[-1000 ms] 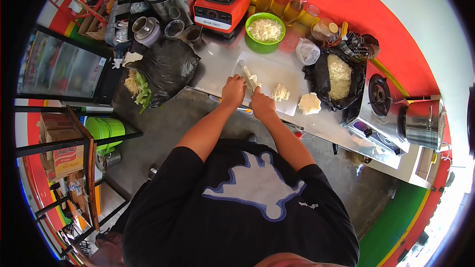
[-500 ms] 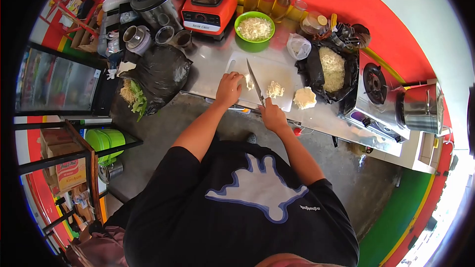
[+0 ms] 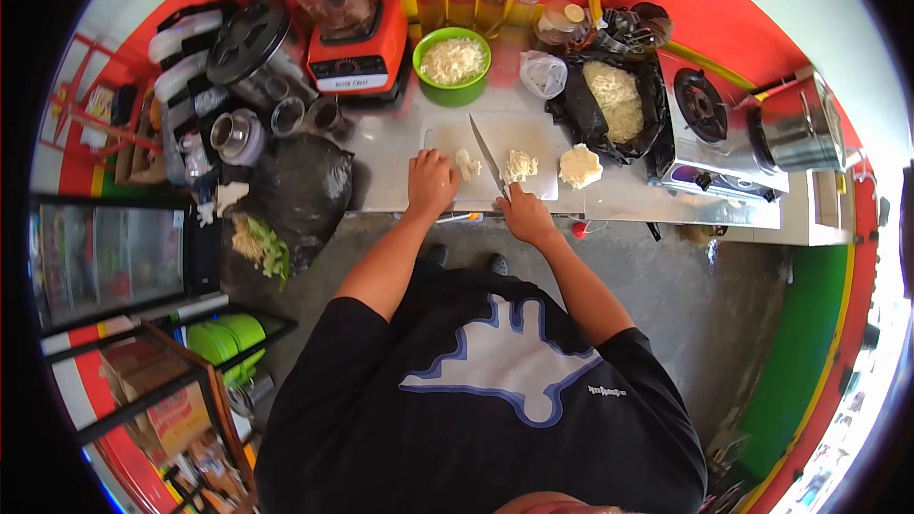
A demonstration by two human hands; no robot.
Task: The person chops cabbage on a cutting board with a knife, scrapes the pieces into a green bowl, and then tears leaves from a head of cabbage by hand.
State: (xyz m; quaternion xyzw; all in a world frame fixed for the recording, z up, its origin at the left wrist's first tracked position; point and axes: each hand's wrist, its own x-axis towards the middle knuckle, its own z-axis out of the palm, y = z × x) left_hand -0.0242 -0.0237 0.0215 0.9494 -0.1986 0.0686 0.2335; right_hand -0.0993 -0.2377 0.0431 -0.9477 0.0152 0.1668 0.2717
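Observation:
My right hand [image 3: 526, 215] is wrapped round the handle of a kitchen knife [image 3: 487, 149], whose blade points away across the white cutting board [image 3: 441, 132]. Resting at the board's left edge, my left hand [image 3: 433, 182] has its fingers laid down and holds nothing. Just right of those fingers is a small pale food piece [image 3: 467, 166]. A little heap of chopped pale food [image 3: 521, 167] lies on the board to the right of the blade. Beyond the board's right edge, a larger cream-coloured chunk [image 3: 581, 167] sits on the metal counter [image 3: 381, 192].
Behind the board stands a green bowl [image 3: 452, 92] of pale shreds. A black bag [image 3: 574, 114] holding more shreds lies to the right, near the stove [image 3: 700, 138]. Left are a red blender [image 3: 354, 62] and a bulging black plastic bag [image 3: 303, 181]. Oil bottles [image 3: 463, 0] line the wall.
My left hand has moved left, away from the small pale piece it was touching. The knife remains in my right hand, and the head view has shifted.

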